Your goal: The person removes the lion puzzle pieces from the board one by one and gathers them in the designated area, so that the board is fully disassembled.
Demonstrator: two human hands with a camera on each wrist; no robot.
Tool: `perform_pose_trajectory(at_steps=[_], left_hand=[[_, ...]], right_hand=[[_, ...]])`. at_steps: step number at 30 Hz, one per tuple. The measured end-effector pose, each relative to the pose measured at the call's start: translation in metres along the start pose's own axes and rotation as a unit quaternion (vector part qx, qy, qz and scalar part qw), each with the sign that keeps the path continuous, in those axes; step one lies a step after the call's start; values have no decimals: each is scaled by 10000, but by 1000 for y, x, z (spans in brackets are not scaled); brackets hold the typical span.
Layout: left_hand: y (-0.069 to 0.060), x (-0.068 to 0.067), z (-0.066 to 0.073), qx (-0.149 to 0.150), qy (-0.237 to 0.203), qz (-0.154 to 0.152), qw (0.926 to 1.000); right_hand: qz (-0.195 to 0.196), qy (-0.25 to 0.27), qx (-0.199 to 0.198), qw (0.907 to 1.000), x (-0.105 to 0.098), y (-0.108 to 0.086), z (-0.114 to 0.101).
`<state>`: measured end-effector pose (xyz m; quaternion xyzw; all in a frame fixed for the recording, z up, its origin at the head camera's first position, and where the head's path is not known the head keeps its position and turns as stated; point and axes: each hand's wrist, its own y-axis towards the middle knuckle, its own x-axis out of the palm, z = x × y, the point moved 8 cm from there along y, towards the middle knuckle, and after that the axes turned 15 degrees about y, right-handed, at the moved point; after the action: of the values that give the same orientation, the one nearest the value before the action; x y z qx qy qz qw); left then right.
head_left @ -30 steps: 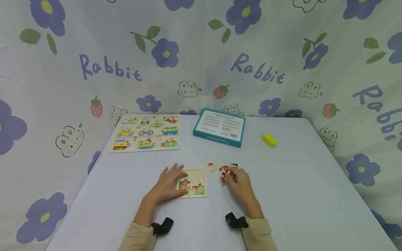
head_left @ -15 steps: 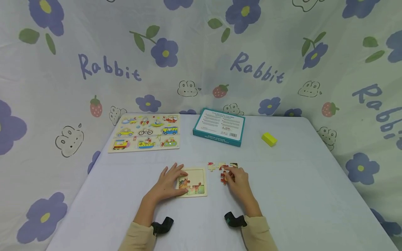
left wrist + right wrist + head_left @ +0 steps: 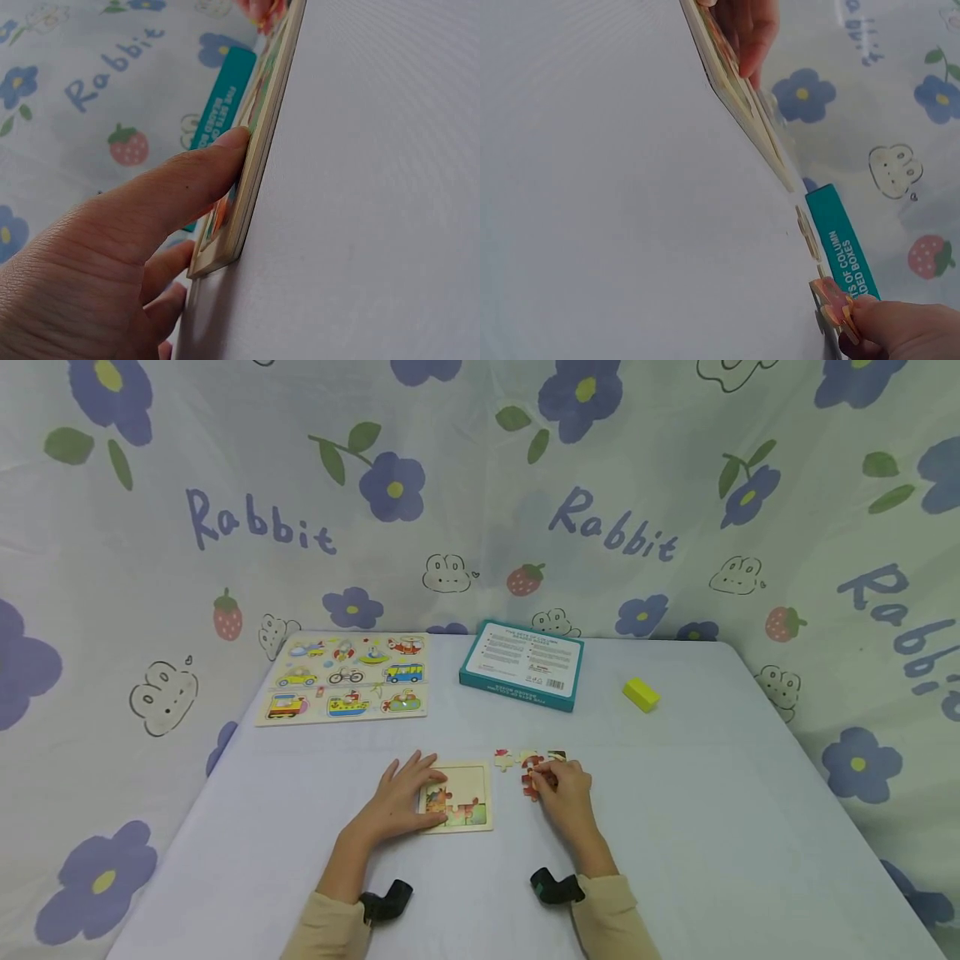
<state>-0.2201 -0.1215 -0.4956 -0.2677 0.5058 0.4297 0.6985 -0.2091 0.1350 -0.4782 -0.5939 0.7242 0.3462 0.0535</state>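
Note:
A wooden puzzle tray lies flat, with joined pieces along its bottom and left side. My left hand rests over the tray's left side, its thumb on the frame near the lower edge, as the left wrist view also shows. Right of the tray, my right hand pinches a red puzzle piece between thumb and fingers; in the right wrist view the piece is tilted off the table. Loose pieces lie just beyond that hand.
At the back left lies a vehicle puzzle board. A teal box lies at the back centre, and a yellow block is to its right. A patterned cloth hangs behind the table.
The red piece has turned a little in my right fingers and shifted slightly left. My left hand has stayed on the tray.

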Motion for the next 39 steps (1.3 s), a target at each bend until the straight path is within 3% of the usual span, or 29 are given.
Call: perform_pose_trajectory(at_steps=[8, 31, 34, 39], left_hand=[[0, 0, 1, 27, -14, 44, 10000], [0, 0, 1, -7, -61, -15, 10000], [0, -1, 1, -6, -80, -1, 10000], [0, -1, 1, 7, -44, 33, 10000]], right_hand=[[134, -524, 175, 9984, -1, -1, 5], [125, -199, 445, 9987, -1, 0, 12], [185, -70, 291, 9994, -3, 0, 9], [199, 249, -419, 9986, 0, -1, -5]])
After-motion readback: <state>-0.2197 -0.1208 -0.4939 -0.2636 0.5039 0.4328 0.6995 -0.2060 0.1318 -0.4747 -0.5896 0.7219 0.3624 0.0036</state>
